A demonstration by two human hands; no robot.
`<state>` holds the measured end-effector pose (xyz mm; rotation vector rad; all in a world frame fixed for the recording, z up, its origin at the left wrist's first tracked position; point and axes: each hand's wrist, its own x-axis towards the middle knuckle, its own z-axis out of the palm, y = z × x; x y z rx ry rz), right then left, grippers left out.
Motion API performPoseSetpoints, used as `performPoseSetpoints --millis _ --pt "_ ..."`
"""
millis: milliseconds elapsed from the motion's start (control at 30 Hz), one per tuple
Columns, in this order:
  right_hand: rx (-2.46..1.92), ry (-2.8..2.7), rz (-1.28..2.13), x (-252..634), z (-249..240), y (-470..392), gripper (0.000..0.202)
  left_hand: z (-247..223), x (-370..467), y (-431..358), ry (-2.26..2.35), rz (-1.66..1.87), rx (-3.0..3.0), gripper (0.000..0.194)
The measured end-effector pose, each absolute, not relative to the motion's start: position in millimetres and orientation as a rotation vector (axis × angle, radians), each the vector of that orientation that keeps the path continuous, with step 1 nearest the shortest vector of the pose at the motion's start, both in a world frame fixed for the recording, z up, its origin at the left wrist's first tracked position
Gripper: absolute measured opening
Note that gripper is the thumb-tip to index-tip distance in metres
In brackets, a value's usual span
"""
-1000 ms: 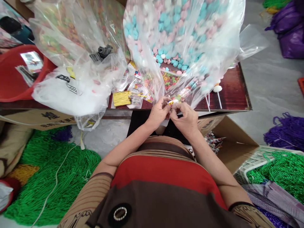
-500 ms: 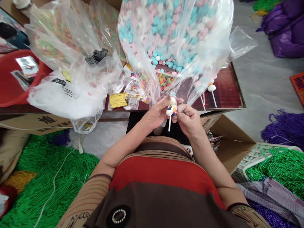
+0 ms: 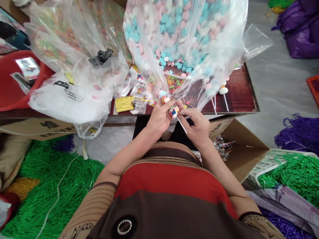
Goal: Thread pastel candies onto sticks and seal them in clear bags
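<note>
A marshmallow lollipop (image 3: 174,112), with pale blue, orange and white pieces at its upper end and a colourful-patterned piece lower down, lies tilted between my hands. Its white stick points down and to the right. My left hand (image 3: 160,116) is closed around the candy, the thumb across its middle. At the lower end of the candy, beside the stick, the thumb and fingers of my right hand (image 3: 198,123) are pinched together on it. Whether they also grip a wrapper or a tie is too small to tell.
Behind my hands stands a big clear bag of pastel marshmallows (image 3: 171,30). Yellow twist ties (image 3: 124,104) lie left on the table. Two or more finished-looking candy sticks (image 3: 223,90) rest at right. A red basin (image 3: 12,96) is far left; an open cardboard box (image 3: 245,146) stands below right.
The lollipop has turned from near upright, its top swinging left and its stick swinging right. My right hand has shifted slightly, its fingers more stretched toward the candy's lower end.
</note>
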<state>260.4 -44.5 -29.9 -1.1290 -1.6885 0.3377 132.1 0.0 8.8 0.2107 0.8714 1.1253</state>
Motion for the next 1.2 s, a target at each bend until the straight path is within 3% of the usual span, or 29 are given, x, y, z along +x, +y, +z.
performPoseSetpoints --millis 167,300,600,633,733,867,1033,1200 --pt "-1.251 -1.706 0.289 262.3 -32.0 -44.0 0.010 5.2 130.4 -2.5 0.869 1.122 0.219 0.018" --pt "-1.266 -1.596 0.480 263.1 -32.2 -42.0 0.011 -2.5 129.9 -4.5 0.827 1.112 0.233 0.011" --pt "-1.099 -1.587 0.932 274.2 -34.6 -43.4 0.005 2.5 132.6 -2.6 0.935 1.190 0.160 0.018" --pt "-1.109 -1.586 0.939 273.9 -34.1 -45.1 0.012 3.7 132.4 -2.6 0.939 1.201 0.165 0.020" --pt "-1.181 -1.687 0.791 269.4 -33.8 -48.3 0.025 5.7 132.2 -3.4 0.927 1.218 0.181 0.020" --pt "-1.292 -1.662 0.585 263.5 -41.1 -48.6 0.013 5.7 130.3 -3.1 0.864 1.174 0.170 0.014" --pt "-1.322 -1.601 0.516 261.6 -47.6 -48.9 0.011 6.0 131.1 -2.7 0.813 1.083 0.122 0.029" --pt "-1.404 -1.619 0.485 257.2 -42.6 -44.2 0.013 -1.6 137.5 -6.1 0.884 1.143 0.085 0.022"
